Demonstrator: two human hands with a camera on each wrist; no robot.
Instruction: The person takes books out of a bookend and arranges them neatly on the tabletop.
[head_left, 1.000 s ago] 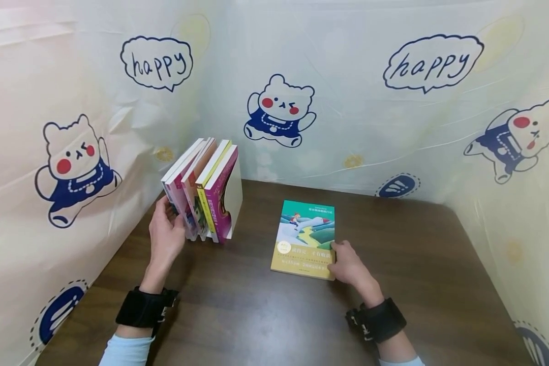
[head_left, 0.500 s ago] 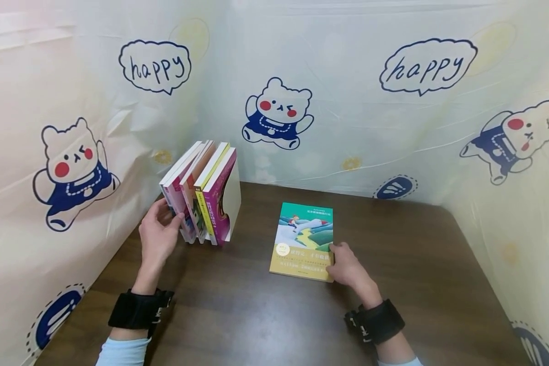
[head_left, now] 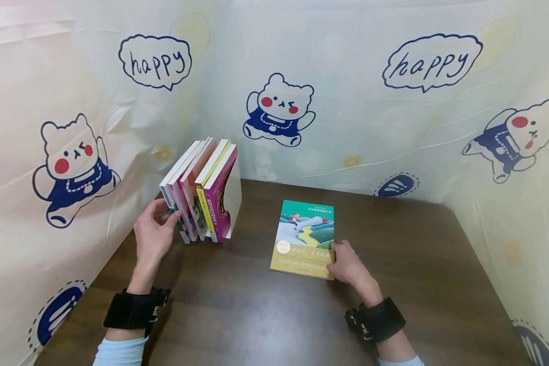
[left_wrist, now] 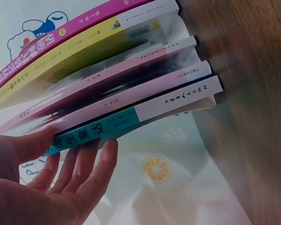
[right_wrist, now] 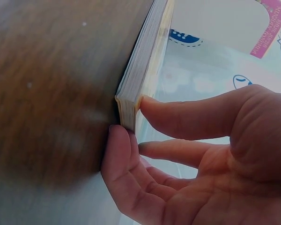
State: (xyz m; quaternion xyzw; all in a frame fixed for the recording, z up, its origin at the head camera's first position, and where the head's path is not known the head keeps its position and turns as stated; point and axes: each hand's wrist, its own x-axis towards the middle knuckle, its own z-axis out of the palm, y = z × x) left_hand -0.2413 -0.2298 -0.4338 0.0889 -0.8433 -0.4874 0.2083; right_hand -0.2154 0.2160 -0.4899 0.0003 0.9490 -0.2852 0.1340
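Observation:
A row of several books stands upright at the back left of the table. My left hand [head_left: 153, 233] is at its left end, thumb and fingers pinching the teal-and-white spine of the outermost book [left_wrist: 117, 123]. Beside that one stand two pink-spined books [left_wrist: 131, 97], a yellow-spined book [left_wrist: 79, 45] and a magenta book [head_left: 217, 208]. At the middle right, a green-and-yellow picture-covered book [head_left: 304, 234] lies flat, front cover up. My right hand [head_left: 347, 263] grips its right edge; in the right wrist view the thumb is on the cover and fingertips reach the lower side of the corner.
The dark wooden table [head_left: 256, 315] reaches to a pale printed cloth [head_left: 347, 127] hanging at the back and both sides. The cloth stands close to the left of the book row. A black band [head_left: 134, 310] is round each wrist.
My left hand has shifted slightly left, and the outermost book has separated a little from the pink one beside it, showing its teal spine. My right hand and its book have stayed in place.

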